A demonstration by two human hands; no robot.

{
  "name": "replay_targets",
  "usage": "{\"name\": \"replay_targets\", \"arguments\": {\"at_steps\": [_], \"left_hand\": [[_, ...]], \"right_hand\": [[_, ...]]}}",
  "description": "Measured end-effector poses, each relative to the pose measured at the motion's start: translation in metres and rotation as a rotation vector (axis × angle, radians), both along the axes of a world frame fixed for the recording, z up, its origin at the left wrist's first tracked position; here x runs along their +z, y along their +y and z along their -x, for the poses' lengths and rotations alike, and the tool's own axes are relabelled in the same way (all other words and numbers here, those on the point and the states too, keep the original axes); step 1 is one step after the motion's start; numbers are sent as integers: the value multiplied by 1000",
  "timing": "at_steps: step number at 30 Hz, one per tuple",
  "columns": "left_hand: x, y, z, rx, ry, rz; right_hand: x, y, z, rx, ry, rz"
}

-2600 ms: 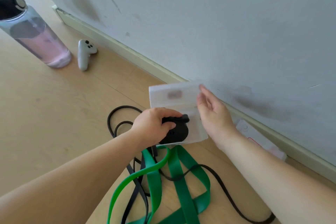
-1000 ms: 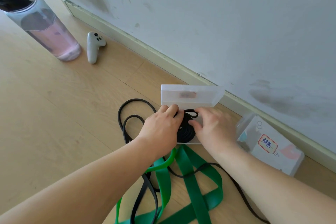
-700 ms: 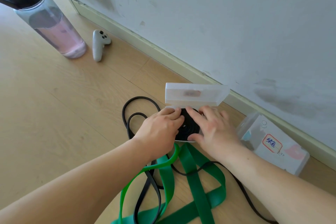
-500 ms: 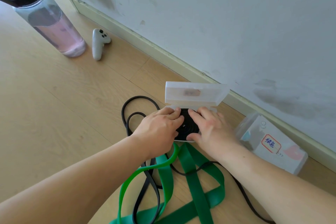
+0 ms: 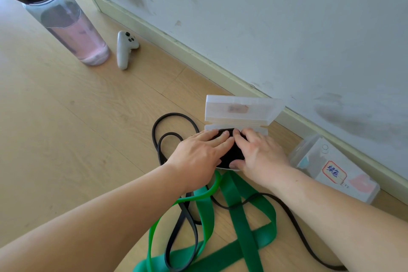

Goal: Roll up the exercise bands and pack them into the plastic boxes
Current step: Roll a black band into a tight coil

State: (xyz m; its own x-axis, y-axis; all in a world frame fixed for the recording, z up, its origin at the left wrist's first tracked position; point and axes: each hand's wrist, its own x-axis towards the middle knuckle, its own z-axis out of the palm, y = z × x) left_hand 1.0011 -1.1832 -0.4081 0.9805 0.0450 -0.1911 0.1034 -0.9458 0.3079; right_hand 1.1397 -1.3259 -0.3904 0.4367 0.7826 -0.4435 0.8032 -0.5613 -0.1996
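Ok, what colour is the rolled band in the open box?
The rolled band is black; the head view shows it best.

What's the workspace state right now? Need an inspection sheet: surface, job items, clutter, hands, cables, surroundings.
Surface: light wooden floor; everything lies on it.
Job's things: open clear plastic box holds a rolled black band; loose black band and wide green bands lie unrolled beside it; second clear labelled box sits by the skirting.
Clutter: clear bottle with pink liquid; white handheld controller.
Hands: left hand and right hand both press on the roll with flat fingers.
Cables: nothing seen.
Surroundings: scuffed white wall, pale skirting board.
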Motion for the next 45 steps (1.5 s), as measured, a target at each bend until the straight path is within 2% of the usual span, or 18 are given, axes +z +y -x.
{"name": "replay_targets", "arguments": {"at_steps": [7, 10, 15, 20, 25, 27, 29, 32, 35, 41, 45], "left_hand": [[11, -3, -8, 35, 68, -20], [18, 4, -19, 19, 148, -69], [17, 14, -29, -16, 245, -45], [8, 10, -27, -42, 208, -76], [17, 14, -4, -40, 30, 51], [21, 10, 13, 50, -92, 58], [23, 1, 28, 261, -162, 62], [24, -12, 33, 474, -54, 185], [21, -15, 26, 506, -20, 261], [25, -9, 3, 544, -15, 266], [26, 0, -13, 566, 23, 353]], "right_hand": [[0, -2, -6, 13, 36, 26], [2, 0, -8, 22, 49, 57], [0, 3, -11, 52, 56, 124], [4, 9, -12, 37, 74, 136], [8, 1, 0, -34, -7, 40], [10, -6, 3, -43, -66, 0], [14, -13, 4, -54, -80, -77], [18, -21, 8, -49, -16, -104], [14, -30, 12, -50, -4, -113], [-4, -29, 10, -129, -112, -298], [0, -11, -2, -305, -155, -331]]}}
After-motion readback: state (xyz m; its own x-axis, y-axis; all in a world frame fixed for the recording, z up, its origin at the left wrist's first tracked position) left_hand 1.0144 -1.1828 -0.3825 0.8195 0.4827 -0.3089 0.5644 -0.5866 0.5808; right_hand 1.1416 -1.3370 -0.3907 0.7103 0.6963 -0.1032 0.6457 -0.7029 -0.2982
